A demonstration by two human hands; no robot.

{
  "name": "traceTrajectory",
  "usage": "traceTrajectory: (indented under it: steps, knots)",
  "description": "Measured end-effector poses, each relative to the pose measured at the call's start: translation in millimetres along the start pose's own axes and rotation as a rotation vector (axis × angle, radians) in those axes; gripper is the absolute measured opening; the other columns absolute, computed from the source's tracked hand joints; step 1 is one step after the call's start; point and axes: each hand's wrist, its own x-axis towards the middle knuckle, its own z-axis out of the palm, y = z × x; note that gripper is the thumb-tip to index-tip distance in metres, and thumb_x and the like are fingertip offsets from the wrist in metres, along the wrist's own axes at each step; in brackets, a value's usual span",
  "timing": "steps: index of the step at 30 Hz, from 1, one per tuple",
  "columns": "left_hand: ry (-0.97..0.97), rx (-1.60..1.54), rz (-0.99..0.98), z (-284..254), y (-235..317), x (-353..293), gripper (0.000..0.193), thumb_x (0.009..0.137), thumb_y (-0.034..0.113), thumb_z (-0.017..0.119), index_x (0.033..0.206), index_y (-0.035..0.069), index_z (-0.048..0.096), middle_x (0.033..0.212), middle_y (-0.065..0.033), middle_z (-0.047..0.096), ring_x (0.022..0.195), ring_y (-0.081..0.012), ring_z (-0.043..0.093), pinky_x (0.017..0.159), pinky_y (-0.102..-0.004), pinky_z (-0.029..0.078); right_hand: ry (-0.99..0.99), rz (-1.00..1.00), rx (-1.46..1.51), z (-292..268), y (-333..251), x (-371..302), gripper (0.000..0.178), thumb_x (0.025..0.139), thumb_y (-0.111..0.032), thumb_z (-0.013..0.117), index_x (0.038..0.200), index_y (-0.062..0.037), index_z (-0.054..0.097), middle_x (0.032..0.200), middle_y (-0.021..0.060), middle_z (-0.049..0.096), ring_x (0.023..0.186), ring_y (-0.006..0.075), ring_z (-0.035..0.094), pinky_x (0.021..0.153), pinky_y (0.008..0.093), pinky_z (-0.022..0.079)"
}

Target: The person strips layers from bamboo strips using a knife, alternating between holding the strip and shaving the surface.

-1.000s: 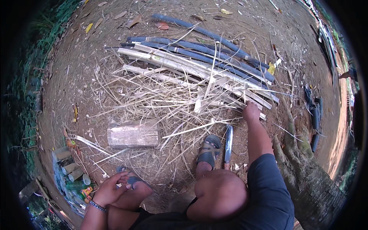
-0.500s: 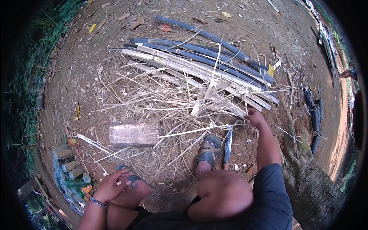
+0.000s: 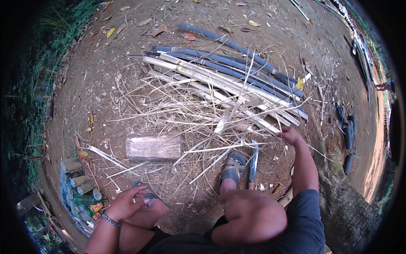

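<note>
Out to the right, my right hand (image 3: 291, 135) is closed in a pinch at the near end of a pale split bamboo strip (image 3: 263, 122), on the edge of the pile. Its fingertips partly hide what they grip. My left hand (image 3: 127, 205) hangs over my left knee, fingers loosely bent and apart, holding nothing. Between the hands and the pile lies a wooden block (image 3: 154, 146). A long-bladed knife (image 3: 253, 163) rests on the ground beside my right sandal (image 3: 233, 167). Thin bamboo shavings (image 3: 169, 112) are tangled over the ground in front.
Dark bamboo poles (image 3: 237, 65) lie behind the split pieces. A thick tree root (image 3: 344, 203) runs along my right side, near short dark tubes (image 3: 348, 135). At the lower left sit cut bamboo sections (image 3: 80, 182) and a green bottle (image 3: 82, 200). Part of another person (image 3: 385, 86) shows at far right.
My right hand has moved slightly right and toward me, its fingers still at the strip's end. The view has shifted a little. My left hand stays over the knee.
</note>
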Motion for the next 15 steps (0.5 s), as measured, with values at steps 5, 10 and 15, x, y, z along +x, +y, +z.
traceTrajectory:
  steps: [5, 10, 15]
  knots:
    - [-0.002, 0.075, 0.116, -2.3, -5.3, -6.0, 0.053, 0.086, 0.026, 0.069, 0.132, 0.006, 0.051, 0.115, -0.0135, 0.065, 0.102, -0.0235, 0.065, 0.088, -0.0339, 0.051, 0.501, -0.077, -0.277, -12.7, 1.7, -45.0, 0.046, 0.075, -0.039, 0.075, 0.105, -0.0059, 0.064, 0.096, 0.0188, 0.068, 0.090, 0.0357, 0.065, 0.080, 0.0413, 0.050]
    - [0.007, 0.088, 0.239, 2.6, 18.4, -27.3, 0.055, 0.087, 0.034, 0.067, 0.132, 0.007, 0.051, 0.116, -0.0144, 0.064, 0.104, -0.0245, 0.063, 0.090, -0.0357, 0.050, 0.801, -0.140, -0.459, -44.2, -24.4, -116.6, 0.035, 0.077, -0.029, 0.073, 0.101, -0.0086, 0.059, 0.094, 0.0109, 0.069, 0.090, 0.0343, 0.064, 0.077, 0.0439, 0.049]
    - [-0.005, 0.174, 0.392, 12.2, 34.1, -48.0, 0.057, 0.088, 0.041, 0.064, 0.131, 0.007, 0.051, 0.118, -0.0154, 0.062, 0.104, -0.0258, 0.063, 0.090, -0.0366, 0.049, 1.153, -0.324, -0.563, -79.0, -5.4, -190.9, 0.027, 0.075, -0.027, 0.073, 0.090, -0.0119, 0.056, 0.083, 0.0083, 0.065, 0.084, 0.0303, 0.063, 0.074, 0.0428, 0.045]
